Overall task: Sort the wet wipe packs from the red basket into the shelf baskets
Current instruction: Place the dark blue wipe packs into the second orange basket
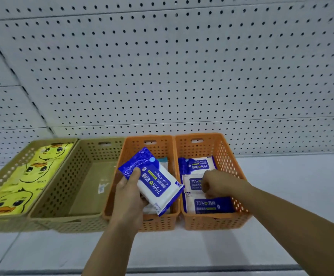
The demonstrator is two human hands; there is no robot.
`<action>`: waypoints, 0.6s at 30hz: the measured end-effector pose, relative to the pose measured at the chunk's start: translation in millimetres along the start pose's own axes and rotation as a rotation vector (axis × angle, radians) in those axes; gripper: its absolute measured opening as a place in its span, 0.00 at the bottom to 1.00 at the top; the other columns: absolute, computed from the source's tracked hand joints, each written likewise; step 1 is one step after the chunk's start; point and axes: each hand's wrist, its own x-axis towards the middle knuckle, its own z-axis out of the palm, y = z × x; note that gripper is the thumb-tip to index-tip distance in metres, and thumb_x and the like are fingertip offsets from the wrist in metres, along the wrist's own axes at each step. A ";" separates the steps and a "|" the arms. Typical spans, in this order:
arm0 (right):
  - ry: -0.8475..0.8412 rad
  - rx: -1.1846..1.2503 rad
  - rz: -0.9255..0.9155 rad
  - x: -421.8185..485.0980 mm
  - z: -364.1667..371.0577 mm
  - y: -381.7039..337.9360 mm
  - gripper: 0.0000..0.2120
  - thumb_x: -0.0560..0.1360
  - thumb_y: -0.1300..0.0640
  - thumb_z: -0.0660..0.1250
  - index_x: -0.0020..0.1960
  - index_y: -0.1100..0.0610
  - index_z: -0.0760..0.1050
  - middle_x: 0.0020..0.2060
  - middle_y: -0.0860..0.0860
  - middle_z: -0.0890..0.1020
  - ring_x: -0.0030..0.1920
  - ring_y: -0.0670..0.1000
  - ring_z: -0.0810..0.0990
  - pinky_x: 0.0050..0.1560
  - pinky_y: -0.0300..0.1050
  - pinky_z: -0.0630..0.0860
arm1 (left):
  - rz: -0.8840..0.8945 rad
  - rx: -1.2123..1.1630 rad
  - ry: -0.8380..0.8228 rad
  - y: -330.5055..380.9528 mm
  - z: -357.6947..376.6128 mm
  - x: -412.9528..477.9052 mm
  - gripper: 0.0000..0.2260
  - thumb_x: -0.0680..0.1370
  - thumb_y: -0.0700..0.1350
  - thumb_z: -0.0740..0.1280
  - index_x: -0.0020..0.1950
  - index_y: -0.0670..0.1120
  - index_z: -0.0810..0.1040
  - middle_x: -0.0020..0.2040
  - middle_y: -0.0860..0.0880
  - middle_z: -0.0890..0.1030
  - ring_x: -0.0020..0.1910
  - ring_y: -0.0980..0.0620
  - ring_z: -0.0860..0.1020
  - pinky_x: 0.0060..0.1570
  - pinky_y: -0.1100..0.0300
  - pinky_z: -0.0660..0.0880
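Observation:
My left hand [129, 193] grips a blue and white alcohol wipe pack [156, 182], tilted above the left orange basket [163, 223], where other packs lie mostly hidden under it. My right hand [219, 184] reaches into the right orange basket [225, 221], fingers curled on a blue and white pack [193, 185] in a row of three such packs. Further left stand an olive basket [76, 216] with bare floor and another olive basket [8, 224] filled with yellow duck-print packs [15, 196]. The red basket is out of sight.
The four baskets stand side by side on a white shelf [293, 192] against a grey pegboard wall [172, 76]. Bare shelf surface stretches to the right of the baskets and in front of them, down to the shelf's front edge [202, 268].

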 end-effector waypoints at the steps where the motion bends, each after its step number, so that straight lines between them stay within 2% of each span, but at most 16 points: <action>1: 0.123 0.018 0.001 -0.3 -2.3 -2.8 0.08 0.74 0.53 0.68 0.50 0.54 0.81 0.49 0.51 0.83 0.47 0.50 0.80 0.49 0.47 0.79 | -0.012 0.000 -0.006 -1.2 2.5 0.5 0.07 0.82 0.47 0.61 0.54 0.48 0.77 0.47 0.45 0.86 0.46 0.46 0.83 0.51 0.47 0.78; 2: 0.254 0.139 0.004 -1.9 -7.1 -6.9 0.10 0.76 0.50 0.66 0.47 0.55 0.81 0.44 0.52 0.84 0.43 0.50 0.81 0.45 0.47 0.79 | -0.020 -0.001 -0.009 -2.1 5.6 1.3 0.08 0.82 0.48 0.61 0.56 0.47 0.77 0.49 0.44 0.85 0.48 0.45 0.83 0.51 0.47 0.78; 4: 0.363 0.641 -0.027 -12.4 -23.7 -17.4 0.18 0.78 0.43 0.61 0.45 0.57 0.81 0.40 0.53 0.84 0.41 0.52 0.82 0.43 0.47 0.78 | -0.022 0.008 -0.016 -4.2 14.2 4.9 0.10 0.83 0.49 0.60 0.58 0.46 0.76 0.49 0.44 0.85 0.47 0.46 0.84 0.48 0.48 0.79; 6: 0.199 1.106 -0.128 -28.8 -42.8 -28.8 0.19 0.78 0.42 0.60 0.49 0.55 0.81 0.43 0.51 0.85 0.45 0.51 0.84 0.44 0.43 0.79 | -0.010 0.017 -0.019 -6.5 27.1 7.9 0.11 0.83 0.49 0.58 0.58 0.45 0.76 0.49 0.44 0.85 0.45 0.46 0.83 0.46 0.49 0.79; 7: 0.112 1.198 -0.174 -35.0 -48.7 -33.0 0.17 0.77 0.43 0.61 0.51 0.54 0.81 0.44 0.51 0.86 0.46 0.50 0.84 0.44 0.41 0.79 | 0.000 0.020 -0.024 -7.3 34.5 8.4 0.11 0.83 0.48 0.58 0.58 0.45 0.76 0.48 0.44 0.85 0.45 0.46 0.83 0.47 0.49 0.78; 8: 0.060 1.224 -0.216 -37.3 -51.6 -34.2 0.14 0.77 0.46 0.64 0.52 0.54 0.81 0.45 0.51 0.86 0.45 0.50 0.84 0.44 0.41 0.79 | 0.010 0.025 -0.033 -8.7 41.7 9.7 0.11 0.83 0.48 0.58 0.57 0.45 0.76 0.48 0.44 0.85 0.45 0.46 0.83 0.48 0.49 0.78; 10: 0.059 1.228 -0.216 -35.7 -52.8 -31.4 0.08 0.76 0.53 0.68 0.52 0.56 0.80 0.44 0.52 0.86 0.43 0.50 0.85 0.46 0.46 0.80 | 0.019 0.042 -0.072 -10.7 55.0 11.5 0.10 0.83 0.47 0.57 0.55 0.47 0.77 0.47 0.46 0.85 0.46 0.46 0.83 0.50 0.49 0.78; 13: 0.122 1.233 -0.111 -29.6 -55.8 -16.7 0.08 0.75 0.56 0.69 0.51 0.58 0.79 0.44 0.54 0.86 0.44 0.54 0.85 0.50 0.52 0.79 | 0.010 0.083 -0.168 -10.3 68.7 11.9 0.08 0.83 0.44 0.58 0.56 0.47 0.77 0.45 0.49 0.86 0.40 0.55 0.84 0.37 0.61 0.80; 16: 0.330 1.200 0.028 -20.7 -59.1 -1.5 0.06 0.76 0.56 0.68 0.48 0.58 0.77 0.45 0.52 0.84 0.43 0.52 0.84 0.43 0.46 0.79 | 0.055 0.320 -0.245 -11.7 66.8 13.5 0.11 0.82 0.44 0.62 0.64 0.49 0.72 0.56 0.51 0.81 0.44 0.62 0.82 0.33 0.71 0.75; 18: 0.510 0.934 0.115 -9.0 -60.2 7.9 0.04 0.77 0.56 0.66 0.50 0.55 0.77 0.46 0.49 0.82 0.45 0.49 0.82 0.46 0.49 0.80 | 0.114 0.565 -0.296 -17.3 58.1 14.9 0.19 0.80 0.48 0.65 0.71 0.54 0.67 0.65 0.56 0.74 0.52 0.63 0.77 0.37 0.71 0.76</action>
